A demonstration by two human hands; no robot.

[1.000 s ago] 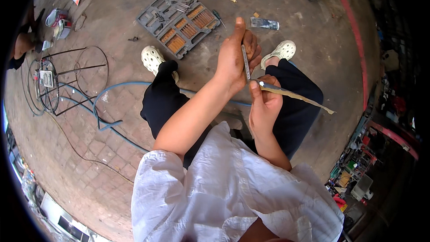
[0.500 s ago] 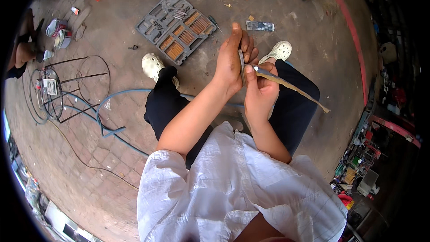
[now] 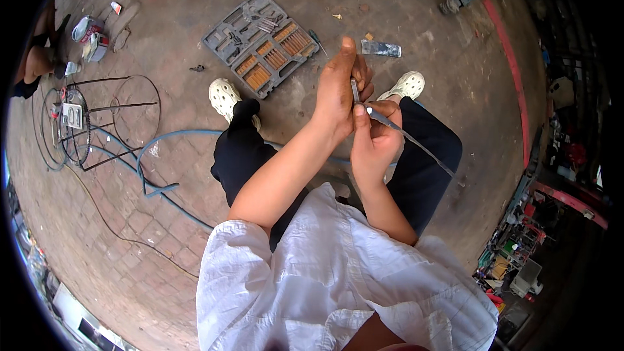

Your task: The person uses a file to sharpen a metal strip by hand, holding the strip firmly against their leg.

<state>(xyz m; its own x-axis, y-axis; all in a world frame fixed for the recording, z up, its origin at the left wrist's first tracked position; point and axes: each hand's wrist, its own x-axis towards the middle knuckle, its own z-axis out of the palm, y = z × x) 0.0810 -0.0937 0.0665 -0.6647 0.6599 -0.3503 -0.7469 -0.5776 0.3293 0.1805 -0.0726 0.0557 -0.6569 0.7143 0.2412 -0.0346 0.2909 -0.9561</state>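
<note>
My left hand is closed around a small flat metal bar, its thumb pointing up and away. My right hand pinches the near end of a long, thin, tapering grey strip between thumb and fingers. A small white spot shows at the gripped end, and the strip's free tip hangs out to the right over my right knee. The two hands are close together, with the strip's held end beside the bar. Whether bar and strip touch is hidden by my fingers.
An open grey case with brown sticks and metal pieces lies ahead. Beyond my right hand is a dark flat packet. A blue hose runs left to a black wire frame. Another person's legs show far left.
The strip has turned from its broad tan side to a thin grey edge, and its free tip has shifted left and a little nearer. Both hands keep their grip.
</note>
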